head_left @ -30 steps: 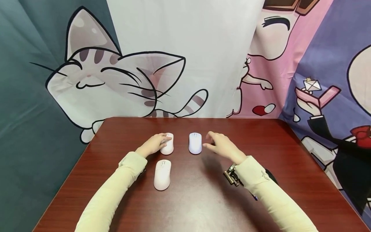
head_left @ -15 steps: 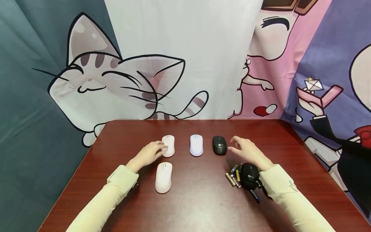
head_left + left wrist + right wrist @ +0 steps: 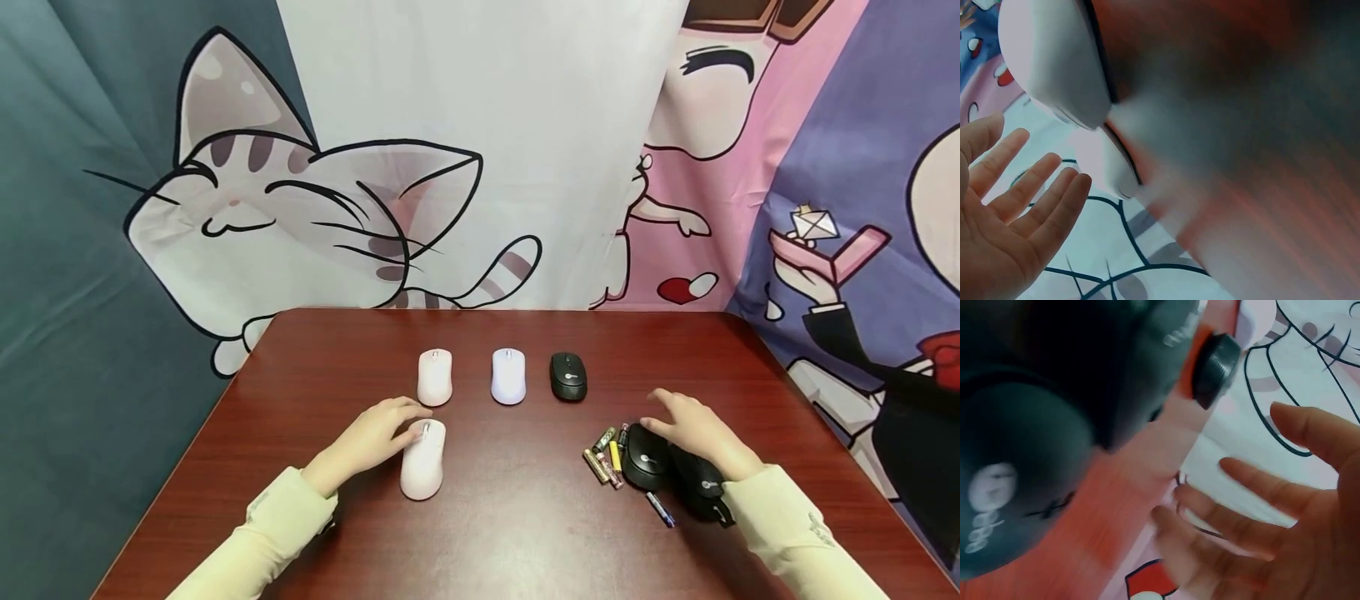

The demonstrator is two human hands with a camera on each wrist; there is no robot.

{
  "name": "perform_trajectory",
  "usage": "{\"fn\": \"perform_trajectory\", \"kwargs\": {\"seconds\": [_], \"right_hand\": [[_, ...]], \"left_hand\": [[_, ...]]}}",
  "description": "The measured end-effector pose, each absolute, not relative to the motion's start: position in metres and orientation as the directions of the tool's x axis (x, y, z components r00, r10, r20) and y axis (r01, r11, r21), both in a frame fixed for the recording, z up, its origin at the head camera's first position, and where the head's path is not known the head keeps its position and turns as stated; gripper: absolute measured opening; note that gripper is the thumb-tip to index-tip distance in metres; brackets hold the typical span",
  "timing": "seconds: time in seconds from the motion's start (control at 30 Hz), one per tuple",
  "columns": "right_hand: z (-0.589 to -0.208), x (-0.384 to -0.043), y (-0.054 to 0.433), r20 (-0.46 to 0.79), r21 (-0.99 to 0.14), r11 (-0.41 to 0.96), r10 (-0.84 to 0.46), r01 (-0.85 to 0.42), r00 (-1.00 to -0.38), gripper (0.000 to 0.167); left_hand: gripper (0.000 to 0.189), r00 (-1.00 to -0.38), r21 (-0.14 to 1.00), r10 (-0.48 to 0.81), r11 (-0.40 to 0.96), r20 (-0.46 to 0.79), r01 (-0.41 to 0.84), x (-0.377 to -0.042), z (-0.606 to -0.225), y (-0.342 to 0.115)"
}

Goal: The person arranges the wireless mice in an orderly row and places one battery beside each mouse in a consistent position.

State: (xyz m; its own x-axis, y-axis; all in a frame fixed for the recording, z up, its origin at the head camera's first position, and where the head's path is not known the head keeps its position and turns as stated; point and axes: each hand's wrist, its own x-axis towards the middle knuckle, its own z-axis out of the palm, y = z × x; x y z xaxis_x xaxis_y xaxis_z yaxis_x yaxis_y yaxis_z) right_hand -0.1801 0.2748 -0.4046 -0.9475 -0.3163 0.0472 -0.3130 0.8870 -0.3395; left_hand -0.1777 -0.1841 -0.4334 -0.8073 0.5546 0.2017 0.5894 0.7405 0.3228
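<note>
Nearer white mouse [image 3: 422, 467]: likely light, stiff, slick; grip by both sides. Left hand [image 3: 369, 440], right hand [image 3: 699, 432]: fingers spread.

From here I see a red-brown counter [image 3: 517, 500] bearing a small white mouse [image 3: 435, 379], a larger white mouse [image 3: 422, 467], a lilac mouse [image 3: 508, 377], a black mouse [image 3: 568, 377], batteries [image 3: 596, 466] and two black objects [image 3: 645, 460].

A wide lane on the tabletop [image 3: 517, 500] separates the large white mouse [image 3: 422, 467] from the batteries [image 3: 596, 467]. Narrower gaps flank the lavender mouse [image 3: 508, 377], between small white mouse [image 3: 435, 379] and black mouse [image 3: 568, 379]. Black objects [image 3: 645, 460] restrict passage just beside the right hand [image 3: 699, 431].
</note>
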Motion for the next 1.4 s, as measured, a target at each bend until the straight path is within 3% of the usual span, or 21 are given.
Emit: {"fn": "perform_trajectory", "kwargs": {"seconds": [0.1,0.37,0.63,0.93,1.2,1.4], "right_hand": [[-0.410,-0.171,0.284,0.013,-0.304,0.907,-0.302,-0.291,-0.953,0.048],[-0.419,-0.154,0.306,-0.067,-0.341,0.886,-0.355,-0.313,-0.932,0.058],[-0.427,-0.147,0.316,-0.082,-0.377,0.837,-0.456,-0.396,-0.886,0.067],[-0.437,-0.142,0.327,-0.109,-0.419,0.808,-0.497,-0.414,-0.861,0.079],[-0.457,-0.138,0.342,-0.061,-0.410,0.727,-0.625,-0.551,-0.778,0.119],[-0.451,-0.140,0.338,-0.089,-0.412,0.741,-0.612,-0.530,-0.786,0.106]], "left_hand": [[0.027,-0.805,0.312,0.549,0.742,0.227,0.594,-0.169,-0.433,-0.182],[0.028,-0.811,0.283,0.508,0.764,0.289,0.580,-0.155,-0.438,-0.181],[0.033,-0.830,0.344,0.523,0.757,0.191,0.556,-0.151,-0.442,-0.184],[0.051,-0.790,0.360,0.605,0.718,0.101,0.595,-0.154,-0.441,-0.186],[0.057,-0.797,0.340,0.603,0.743,0.033,0.577,-0.155,-0.437,-0.183],[0.052,-0.790,0.319,0.612,0.752,-0.015,0.577,-0.161,-0.430,-0.177]]}}
